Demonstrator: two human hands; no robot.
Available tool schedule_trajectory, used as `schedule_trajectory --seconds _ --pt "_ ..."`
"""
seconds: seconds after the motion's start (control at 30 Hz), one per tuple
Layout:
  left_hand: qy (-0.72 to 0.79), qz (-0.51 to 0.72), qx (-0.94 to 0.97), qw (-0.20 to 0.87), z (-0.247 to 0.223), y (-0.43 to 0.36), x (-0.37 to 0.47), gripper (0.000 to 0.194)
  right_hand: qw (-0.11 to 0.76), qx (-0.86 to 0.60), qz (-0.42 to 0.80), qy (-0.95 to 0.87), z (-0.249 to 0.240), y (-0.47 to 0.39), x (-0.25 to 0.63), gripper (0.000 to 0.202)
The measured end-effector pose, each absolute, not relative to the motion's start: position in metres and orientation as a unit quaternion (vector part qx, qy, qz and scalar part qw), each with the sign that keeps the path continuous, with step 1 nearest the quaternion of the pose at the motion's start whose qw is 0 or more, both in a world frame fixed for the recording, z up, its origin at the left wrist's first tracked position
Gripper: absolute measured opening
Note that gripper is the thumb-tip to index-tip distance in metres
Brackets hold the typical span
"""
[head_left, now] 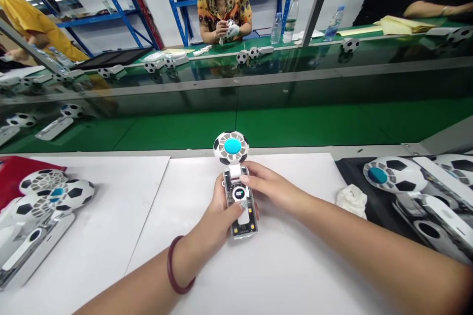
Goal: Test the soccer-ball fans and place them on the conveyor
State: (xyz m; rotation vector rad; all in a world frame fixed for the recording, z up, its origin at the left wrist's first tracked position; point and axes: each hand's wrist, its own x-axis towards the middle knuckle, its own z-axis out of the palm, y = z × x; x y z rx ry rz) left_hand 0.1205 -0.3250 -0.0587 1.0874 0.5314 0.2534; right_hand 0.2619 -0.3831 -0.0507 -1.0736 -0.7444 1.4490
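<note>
1. Table (295,275): white sheet covers its near part, with a green conveyor belt (295,128) running across behind it.
2. Co-worker (223,7) in a patterned shirt sits across the belt, holding a small white item in both hands.
3. Black tray (351,170) at right edge of table, holding football-pattern fans (397,174) lying flat.
4. Pile of the same fans (51,192) at left edge of table, partly on a red sheet (15,174).
5. Left hand (221,214): wraps the handheld fan (236,187) handle from the left, fingers closed round it, thumb on front just below the lit round display. Red bangle (175,268) on the wrist.
6. Right hand (268,184): comes from the right, fingers curled on upper handle, fingertip touching the white neck part.
7. Handheld fan: mid-table, held in both hands, head pointing away, football-pattern head with a blue centre, clear handle, yellow lights at the near end.
8. White crumpled cloth (351,199) just left of the tray, near the right forearm.
9. Water bottles (291,19) stand on far side of belt.
</note>
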Motion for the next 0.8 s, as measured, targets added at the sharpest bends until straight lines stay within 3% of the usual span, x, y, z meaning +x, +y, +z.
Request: schedule_trajectory --seconds 0.2,0.8 --pt "0.271 0.119 0.496 0.816 -0.0574 -0.3243 0.1224 0.064 0.562 -0.449 0.623 -0.307 -0.0541 -0.3805 0.2624 0.041" --pt "0.305 0.116 0.499 0.803 -0.0537 -0.3225 0.1233 0.063 0.58 -0.429 0.611 -0.325 -0.0577 -0.381 0.2635 0.031"
